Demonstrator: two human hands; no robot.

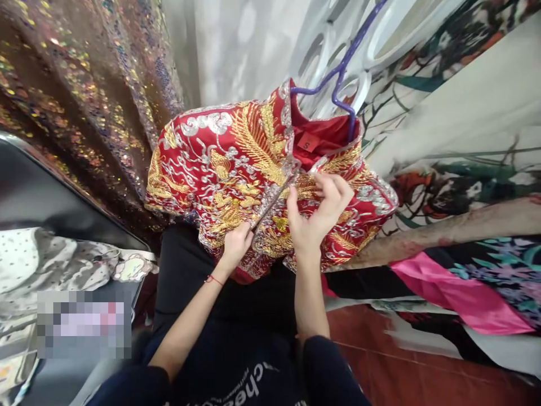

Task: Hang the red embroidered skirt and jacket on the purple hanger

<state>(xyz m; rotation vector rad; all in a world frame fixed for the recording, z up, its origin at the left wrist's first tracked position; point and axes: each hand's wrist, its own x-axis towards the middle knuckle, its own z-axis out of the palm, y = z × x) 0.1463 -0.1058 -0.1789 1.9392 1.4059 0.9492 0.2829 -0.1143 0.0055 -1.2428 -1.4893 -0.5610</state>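
A red embroidered jacket (220, 163) with gold and silver thread hangs in front of me on a purple hanger (344, 62). Its stand collar is spread at the neck, where a red size label (308, 142) shows an S. Low on the front opening, my left hand (237, 243) pinches the jacket's edge, with its fingers closed. Higher up, below the collar, my right hand (322, 211) is at the other side of the front. Its thumb and curled fingers are apart, with nothing visible between them; whether the fingertips touch the cloth I cannot tell.
A sequined curtain (84, 84) hangs at the left, beside a dark chair (51, 189) bearing a polka-dot cloth bag (63, 262). Floral fabric (456, 129) and a white openwork panel (315, 56) stand behind the jacket. Pink cloth (456, 293) lies at the right, over reddish floor tiles (380, 361).
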